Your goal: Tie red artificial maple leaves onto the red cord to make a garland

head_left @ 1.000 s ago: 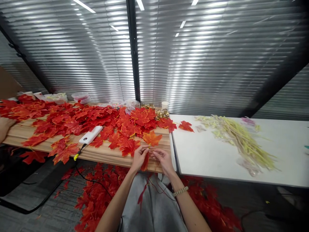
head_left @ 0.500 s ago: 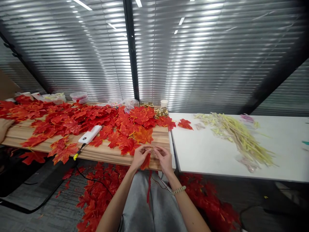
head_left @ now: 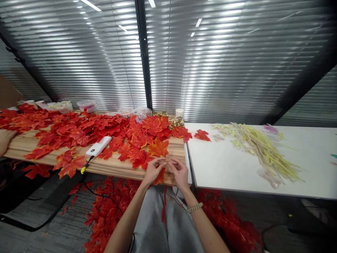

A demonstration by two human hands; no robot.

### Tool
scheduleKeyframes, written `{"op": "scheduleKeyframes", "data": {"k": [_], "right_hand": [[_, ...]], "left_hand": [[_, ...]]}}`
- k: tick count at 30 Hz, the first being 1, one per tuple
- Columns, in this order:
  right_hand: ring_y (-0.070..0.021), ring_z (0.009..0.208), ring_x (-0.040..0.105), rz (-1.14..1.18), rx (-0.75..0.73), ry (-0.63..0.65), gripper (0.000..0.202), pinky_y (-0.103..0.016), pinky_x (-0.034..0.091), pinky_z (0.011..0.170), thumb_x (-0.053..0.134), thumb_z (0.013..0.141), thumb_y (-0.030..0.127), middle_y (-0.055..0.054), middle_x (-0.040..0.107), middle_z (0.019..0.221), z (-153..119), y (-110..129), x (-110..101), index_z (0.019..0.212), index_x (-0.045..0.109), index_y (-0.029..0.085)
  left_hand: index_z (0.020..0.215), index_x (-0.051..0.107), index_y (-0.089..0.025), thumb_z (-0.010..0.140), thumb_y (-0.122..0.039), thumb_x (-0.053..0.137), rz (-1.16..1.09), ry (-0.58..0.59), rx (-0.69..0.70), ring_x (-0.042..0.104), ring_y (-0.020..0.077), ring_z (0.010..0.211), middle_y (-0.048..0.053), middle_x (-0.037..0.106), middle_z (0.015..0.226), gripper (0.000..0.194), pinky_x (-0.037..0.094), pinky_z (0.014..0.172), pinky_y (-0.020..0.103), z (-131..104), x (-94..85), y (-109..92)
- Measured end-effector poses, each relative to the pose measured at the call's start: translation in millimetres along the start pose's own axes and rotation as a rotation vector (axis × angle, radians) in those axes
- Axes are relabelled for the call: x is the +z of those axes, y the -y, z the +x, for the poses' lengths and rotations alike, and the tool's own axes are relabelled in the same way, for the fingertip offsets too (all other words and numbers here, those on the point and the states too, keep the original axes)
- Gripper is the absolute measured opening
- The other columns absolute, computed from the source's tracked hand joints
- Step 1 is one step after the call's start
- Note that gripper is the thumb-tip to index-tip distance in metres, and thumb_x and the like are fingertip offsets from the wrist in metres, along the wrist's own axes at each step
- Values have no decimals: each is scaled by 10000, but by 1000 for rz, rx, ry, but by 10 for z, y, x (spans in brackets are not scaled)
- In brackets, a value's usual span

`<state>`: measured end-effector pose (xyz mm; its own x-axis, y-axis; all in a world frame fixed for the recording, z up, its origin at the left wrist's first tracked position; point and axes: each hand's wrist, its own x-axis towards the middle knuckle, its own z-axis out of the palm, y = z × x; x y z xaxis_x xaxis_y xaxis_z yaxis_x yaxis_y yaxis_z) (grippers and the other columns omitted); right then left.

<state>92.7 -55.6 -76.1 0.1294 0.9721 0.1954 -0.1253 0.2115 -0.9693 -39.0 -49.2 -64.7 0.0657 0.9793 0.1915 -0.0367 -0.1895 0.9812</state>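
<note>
My left hand (head_left: 155, 170) and my right hand (head_left: 179, 173) meet at the front edge of the wooden table, fingertips pinched close together. An orange-red artificial maple leaf (head_left: 159, 176) hangs under my left fingers, held near its stem. Thin red cord (head_left: 178, 201) trails down from my right hand, which seems to pinch it; the exact spot between the fingertips is too small to make out. A red tassel-like strand (head_left: 163, 207) dangles over my grey trousers. Just beyond my hands, an orange maple leaf (head_left: 158, 147) rests on the pile.
Red maple leaves (head_left: 79, 131) cover much of the wooden table (head_left: 116, 168). A white power bank (head_left: 98, 146) with a cable lies among them. On the white table (head_left: 216, 168) are yellow stems (head_left: 265, 151). More leaves (head_left: 105, 218) heap below. Another person's hand (head_left: 5, 140) is at far left.
My hands stay pinched together in nearly the same place. The leaf under my left hand and the hanging red strand have shifted slightly.
</note>
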Motion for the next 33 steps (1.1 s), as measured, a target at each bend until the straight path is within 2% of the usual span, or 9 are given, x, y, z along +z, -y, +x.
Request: {"op": "scheduleKeyframes", "data": {"k": [15,22,27,33], "right_hand": [[-188,809,626,24,12,91,256,-349,496,779,612,732,312,-63,671,877,9,4,-7,947,620,174],[-181,711,632,56,58,116,274,-327,513,684,611,729,333,-50,673,801,15,-8,0,951,608,172],[-170,655,630,84,75,97,261,-307,504,657,621,722,337,-38,670,753,16,-8,6,923,593,173],[-157,586,608,57,92,75,305,-273,486,570,621,707,384,-32,653,691,36,-5,9,912,590,161]], "left_hand": [[969,621,-127,742,-283,612,61,49,-9,618,190,861,109,658,972,276,473,807,308,-5,-20,12],[970,636,-145,772,-293,570,95,103,16,601,199,927,100,648,1016,256,461,837,310,-3,-41,16],[956,649,-147,795,-284,529,197,118,16,602,195,901,91,659,982,243,457,828,311,12,-38,-13],[1076,604,-174,841,-304,455,304,154,78,561,191,994,78,623,1086,307,420,887,310,-16,-9,-95]]}}
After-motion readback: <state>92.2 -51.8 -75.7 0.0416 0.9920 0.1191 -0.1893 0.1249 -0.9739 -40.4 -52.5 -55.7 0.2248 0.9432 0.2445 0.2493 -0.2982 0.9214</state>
